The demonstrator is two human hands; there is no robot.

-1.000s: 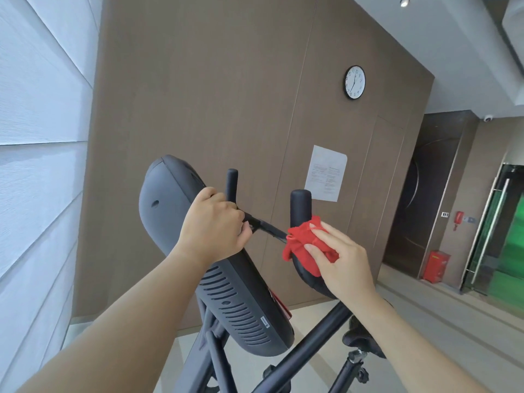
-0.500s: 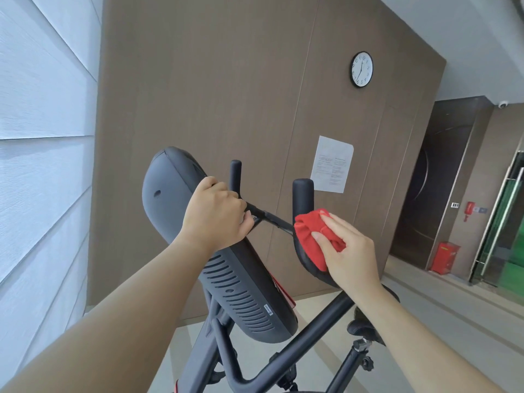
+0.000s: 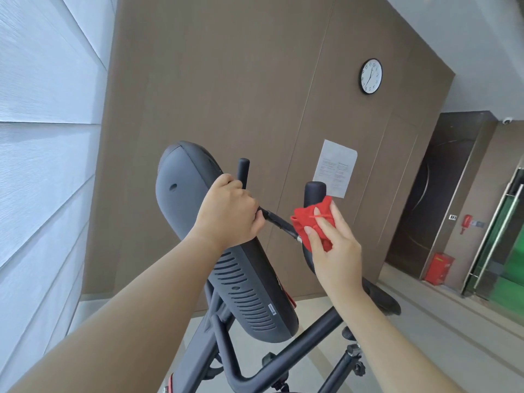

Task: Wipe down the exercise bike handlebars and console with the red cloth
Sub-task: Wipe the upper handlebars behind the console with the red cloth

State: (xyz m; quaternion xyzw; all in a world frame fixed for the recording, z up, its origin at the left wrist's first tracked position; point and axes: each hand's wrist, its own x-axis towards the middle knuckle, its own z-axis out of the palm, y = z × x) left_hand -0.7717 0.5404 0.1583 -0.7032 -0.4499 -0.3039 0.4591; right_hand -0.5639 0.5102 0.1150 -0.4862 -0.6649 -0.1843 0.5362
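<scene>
A black exercise bike stands before me with its large grey-black console [image 3: 187, 194] tilted, its vented back facing me. My left hand [image 3: 229, 214] is shut around the top edge of the console, beside a thin black bar [image 3: 276, 221] and the left handlebar post [image 3: 243, 170]. My right hand [image 3: 336, 248] presses a bunched red cloth [image 3: 310, 219] against the thick right handlebar [image 3: 314, 192], just below its rounded tip. The handlebar's lower curve is hidden behind the cloth and my hand.
A brown panelled wall with a clock [image 3: 371, 76] and a paper notice [image 3: 334, 168] stands behind the bike. A white ribbed wall [image 3: 42, 165] runs close on the left. The bike frame tubes [image 3: 297, 344] cross below. A red box [image 3: 438, 268] and glass door [image 3: 502, 242] are at right.
My right hand has slid the red cloth slightly up the right handlebar, fingers shifting over it. My left hand has stayed gripping the console. The camera has shifted a little.
</scene>
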